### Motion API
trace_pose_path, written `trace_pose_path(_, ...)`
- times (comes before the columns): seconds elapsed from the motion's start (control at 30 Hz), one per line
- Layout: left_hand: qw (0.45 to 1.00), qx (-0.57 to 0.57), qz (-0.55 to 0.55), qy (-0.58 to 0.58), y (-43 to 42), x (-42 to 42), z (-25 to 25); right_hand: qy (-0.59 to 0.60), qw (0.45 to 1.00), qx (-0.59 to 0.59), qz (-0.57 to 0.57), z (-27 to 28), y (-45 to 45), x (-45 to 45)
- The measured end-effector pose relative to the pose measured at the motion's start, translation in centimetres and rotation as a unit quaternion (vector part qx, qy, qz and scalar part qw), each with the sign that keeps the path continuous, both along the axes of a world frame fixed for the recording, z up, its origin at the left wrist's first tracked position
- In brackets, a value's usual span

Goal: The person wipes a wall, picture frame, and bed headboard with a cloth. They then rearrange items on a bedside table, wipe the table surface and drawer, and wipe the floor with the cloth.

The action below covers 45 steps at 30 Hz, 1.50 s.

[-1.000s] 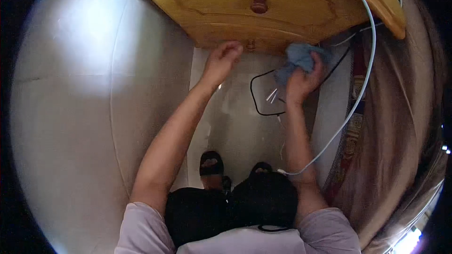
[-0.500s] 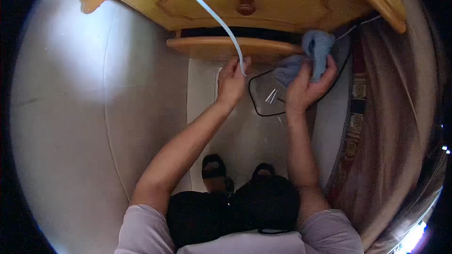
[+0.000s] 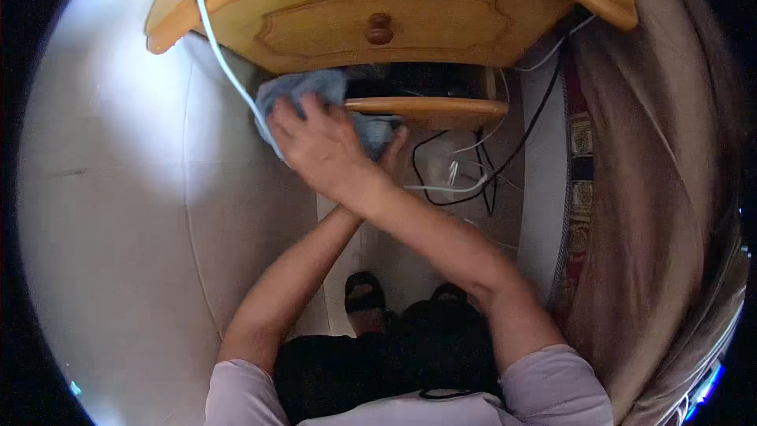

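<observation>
A blue-grey cloth (image 3: pixel 303 85) lies over the left end of the wooden drawer front (image 3: pixel 434 108) low on the cabinet, with part of it hanging below the edge. My right hand (image 3: pixel 319 142) presses down on the cloth, fingers bent over it, its forearm crossing above my left one. Under that wrist, my left hand (image 3: pixel 396 151) is mostly hidden; a finger or thumb shows just below the drawer front, close to the cloth. A white cable (image 3: pixel 225 63) comes down from the upper left and passes behind the cloth and right hand.
Above is the cabinet's larger drawer (image 3: pixel 449 28) with a round knob (image 3: pixel 378 29). Black cable (image 3: pixel 536 122) and thin white cords lie looped on the floor at right. A brown curtain (image 3: pixel 631 213) hangs at the right. My sandalled feet (image 3: pixel 365 292) are below.
My right hand has carried the cloth from the drawer's right end to its left end, crossing over my left arm. The white cable's upper part has shifted left in view.
</observation>
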State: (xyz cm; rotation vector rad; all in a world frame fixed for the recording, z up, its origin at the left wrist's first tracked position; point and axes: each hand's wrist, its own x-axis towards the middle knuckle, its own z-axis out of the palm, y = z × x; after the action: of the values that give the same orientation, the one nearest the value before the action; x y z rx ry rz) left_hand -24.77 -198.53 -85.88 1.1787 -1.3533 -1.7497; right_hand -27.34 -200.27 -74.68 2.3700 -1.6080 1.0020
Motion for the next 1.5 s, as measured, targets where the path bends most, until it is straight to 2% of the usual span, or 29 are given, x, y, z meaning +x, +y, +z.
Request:
trace_pose_path(0.07, 1.000, -0.015, -0.003, -0.007, -0.5, -0.1, -1.2, -0.002, 0.999, -0.027, 0.033, -0.8, -0.7, 1.2)
trace_pose_path(0.17, 0.999, -0.044, -0.011, -0.027, -0.5, 0.1, -1.5, -0.080, 0.990, 0.075, 0.094, -3.1, 0.6, 1.1)
trace_pose_path(0.2, 0.998, -0.058, -0.016, -0.036, -0.6, 0.1, -1.2, -0.081, 0.990, 0.083, 0.079, -3.8, 1.2, 0.2)
trace_pose_path(0.27, 0.994, -0.088, -0.023, -0.054, -0.4, 0.9, 0.7, -0.173, 0.985, 0.011, 0.028, -3.0, 2.9, -2.3)
trace_pose_path(0.43, 0.965, -0.218, -0.047, -0.134, -0.2, 0.3, 3.1, -0.363, 0.923, -0.094, -0.083, -3.8, 6.7, -9.8)
trace_pose_path(0.5, 0.969, -0.216, -0.056, -0.102, -0.7, 1.7, 2.5, -0.348, 0.924, -0.119, -0.101, -3.5, 8.6, -10.5)
trace_pose_path(0.57, 0.987, -0.143, -0.072, -0.011, -2.2, 3.2, -0.6, -0.336, 0.923, -0.137, -0.128, -5.7, 10.5, -10.9)
trace_pose_path(0.6, 0.992, -0.069, -0.072, 0.079, -2.3, 4.2, -1.5, -0.363, 0.908, -0.118, -0.174, -7.0, 11.6, -10.0)
trace_pose_path(0.63, 0.992, -0.063, -0.077, 0.078, -1.7, 3.9, -0.5, -0.393, 0.888, -0.094, -0.218, -8.9, 12.6, -9.3)
trace_pose_path(0.7, 0.991, -0.068, -0.032, -0.109, -0.3, 2.8, 4.8, -0.424, 0.866, -0.067, -0.258, -12.3, 14.2, -7.7)
trace_pose_path(0.73, 0.976, -0.071, -0.008, -0.205, 0.4, 2.2, 6.2, -0.456, 0.836, 0.009, -0.305, -14.1, 15.2, -7.5)
trace_pose_path(0.8, 0.966, -0.086, -0.008, -0.242, 0.0, 1.6, 6.2, -0.505, 0.750, 0.165, -0.393, -16.0, 16.6, -7.8)
trace_pose_path(0.83, 0.957, -0.105, -0.006, -0.270, -0.1, 1.4, 6.2, -0.506, 0.747, 0.169, -0.396, -16.0, 17.3, -8.0)
trace_pose_path(0.93, 0.952, -0.108, -0.004, -0.286, 1.1, 1.0, 6.4, -0.488, 0.795, 0.266, -0.243, -16.0, 19.3, -8.2)
trace_pose_path(0.97, 0.959, -0.091, 0.004, -0.269, -0.4, 0.8, 6.1, -0.483, 0.794, 0.278, -0.242, -16.5, 18.0, -8.1)
trace_pose_path(1.0, 0.962, -0.074, 0.016, -0.262, -4.8, -1.3, 8.6, -0.491, 0.776, 0.345, -0.195, -14.1, 13.5, -9.7)
trace_pose_path(1.07, 0.965, -0.088, 0.005, -0.249, -4.4, -2.0, 7.5, -0.498, 0.736, 0.447, -0.100, -14.3, 13.2, -10.0)
trace_pose_path(1.13, 0.971, -0.116, -0.032, -0.206, -4.2, -1.9, 6.6, -0.516, 0.723, 0.455, -0.062, -14.2, 13.1, -9.5)
trace_pose_path(1.2, 0.969, -0.124, -0.054, -0.206, -4.5, 0.3, 2.0, -0.547, 0.692, 0.472, -0.001, -14.1, 13.0, -9.2)
trace_pose_path(1.23, 0.967, -0.130, -0.078, -0.203, -4.8, 2.1, -0.9, -0.543, 0.693, 0.474, 0.002, -13.8, 12.6, -9.4)
trace_pose_path(1.27, 0.964, -0.145, -0.097, -0.201, -4.6, 1.7, -1.0, -0.556, 0.684, 0.472, -0.020, -13.0, 12.6, -11.6)
trace_pose_path(1.33, 0.943, -0.099, -0.196, -0.251, -1.9, 2.0, -1.5, -0.586, 0.649, 0.481, -0.063, -12.8, 12.8, -15.6)
trace_pose_path(1.37, 0.945, -0.098, -0.187, -0.250, -0.5, 1.8, -2.7, -0.650, 0.609, 0.437, -0.127, -14.2, 13.0, -17.2)
trace_pose_path(1.4, 0.924, -0.148, -0.240, -0.259, 0.9, 1.9, -4.7, -0.707, 0.560, 0.389, -0.189, -15.6, 13.3, -18.8)
trace_pose_path(1.43, 0.897, -0.197, -0.292, -0.267, 2.0, 1.5, -5.9, -0.732, 0.545, 0.332, -0.237, -15.8, 13.6, -20.7)
trace_pose_path(1.47, 0.900, -0.194, -0.284, -0.268, 2.6, 0.7, -5.3, -0.753, 0.526, 0.273, -0.285, -15.2, 13.7, -22.1)
trace_pose_path(1.5, 0.856, -0.281, -0.311, -0.303, 3.1, -0.6, -4.3, -0.801, 0.502, 0.210, -0.248, -13.7, 13.7, -23.5)
